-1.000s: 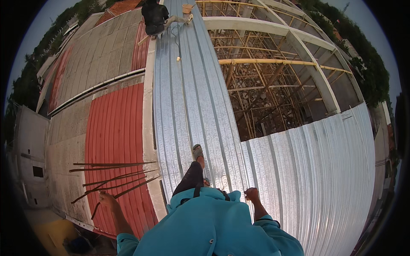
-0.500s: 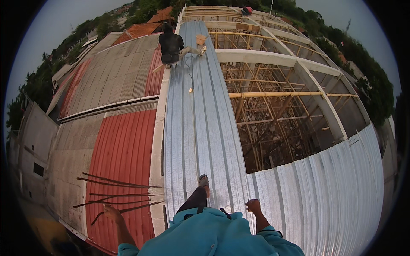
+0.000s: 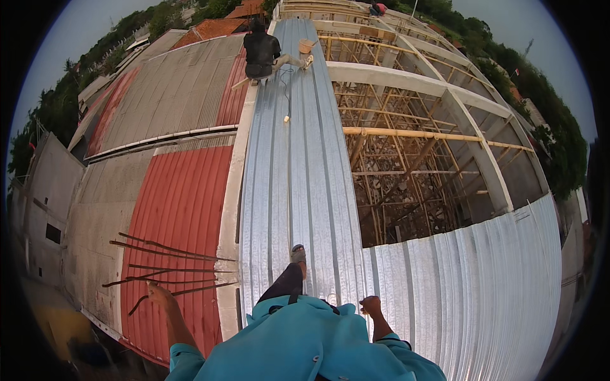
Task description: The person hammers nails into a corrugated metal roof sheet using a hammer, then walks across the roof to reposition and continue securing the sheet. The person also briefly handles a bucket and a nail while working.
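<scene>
My left hand (image 3: 162,296) is stretched out over the red roofing at the left, fingers loosely apart. In the picture it overlaps a bent steel rod (image 3: 190,291); I cannot tell whether they touch. My right hand (image 3: 370,305) is closed in a fist above the silvery metal sheets, and what it holds, if anything, is hidden. One foot in a dark sandal (image 3: 298,253) is planted on the ribbed metal decking (image 3: 318,209) ahead of me. Several dark rods (image 3: 171,253) jut leftward from the concrete beam (image 3: 230,235).
A co-worker in black (image 3: 261,51) sits farther along the decking, near a tan bucket (image 3: 307,46) and a cord with a pale end (image 3: 286,119). To the right, a deep opening with bamboo scaffolding (image 3: 406,171) drops below concrete beams. Another person (image 3: 377,9) is far off.
The decking, rods and co-worker have shifted slightly in the picture as my view moves. Both my hands sit a little higher and farther left in it; their finger poses look much the same.
</scene>
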Demonstrator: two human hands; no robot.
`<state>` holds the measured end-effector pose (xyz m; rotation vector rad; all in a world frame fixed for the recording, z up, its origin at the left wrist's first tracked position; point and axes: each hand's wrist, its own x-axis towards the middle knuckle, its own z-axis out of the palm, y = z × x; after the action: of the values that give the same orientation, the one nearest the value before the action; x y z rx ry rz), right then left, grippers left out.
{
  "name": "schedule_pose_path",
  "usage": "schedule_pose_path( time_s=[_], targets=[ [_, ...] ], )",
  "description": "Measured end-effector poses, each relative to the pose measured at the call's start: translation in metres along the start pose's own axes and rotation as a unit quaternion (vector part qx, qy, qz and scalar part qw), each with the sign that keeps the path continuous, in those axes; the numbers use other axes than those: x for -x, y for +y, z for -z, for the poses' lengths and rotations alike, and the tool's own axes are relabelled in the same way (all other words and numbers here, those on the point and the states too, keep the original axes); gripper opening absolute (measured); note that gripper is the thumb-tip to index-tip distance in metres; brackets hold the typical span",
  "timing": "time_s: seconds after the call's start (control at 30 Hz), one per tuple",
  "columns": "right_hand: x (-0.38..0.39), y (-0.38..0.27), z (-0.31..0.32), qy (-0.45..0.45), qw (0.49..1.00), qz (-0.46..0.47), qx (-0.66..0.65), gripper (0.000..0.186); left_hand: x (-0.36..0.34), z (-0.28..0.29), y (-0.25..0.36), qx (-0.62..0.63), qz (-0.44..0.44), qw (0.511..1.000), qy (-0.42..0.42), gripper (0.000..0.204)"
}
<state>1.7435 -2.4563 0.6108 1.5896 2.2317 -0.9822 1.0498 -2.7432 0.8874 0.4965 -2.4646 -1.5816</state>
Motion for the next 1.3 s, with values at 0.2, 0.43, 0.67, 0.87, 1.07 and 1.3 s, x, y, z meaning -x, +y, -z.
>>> schedule_pose_path(
  time_s=[0.2,0.43,0.67,0.87,1.07,1.3],
  targets=[
    [-0.014,0.01,-0.032,-0.059,0.972,0.071,0.218,0.025,-0.015,-0.004,-0.016,-0.013,0.003,1.0,0.016,0.063],
    [-0.002,-0.009,-0.002,0.035,0.943,0.165,0.285,0.011,-0.028,-0.002,-0.027,0.004,-0.018,1.0,0.006,0.065],
    [0.001,-0.014,-0.006,0.057,0.989,0.008,-0.139,0.011,-0.029,0.002,-0.022,-0.001,0.002,1.0,-0.011,0.053],
    [0.014,-0.019,-0.006,0.0,0.963,0.132,0.235,0.018,-0.026,-0.003,-0.013,-0.002,0.009,1.0,0.012,0.053],
    [0.032,-0.025,0.006,-0.022,0.968,0.072,0.24,0.017,-0.031,-0.005,-0.021,-0.017,0.019,0.999,0.039,0.055],
    [0.036,-0.029,0.025,-0.005,0.988,-0.071,-0.138,0.009,-0.035,-0.003,-0.03,-0.009,-0.009,1.0,0.015,0.052]
  ],
)
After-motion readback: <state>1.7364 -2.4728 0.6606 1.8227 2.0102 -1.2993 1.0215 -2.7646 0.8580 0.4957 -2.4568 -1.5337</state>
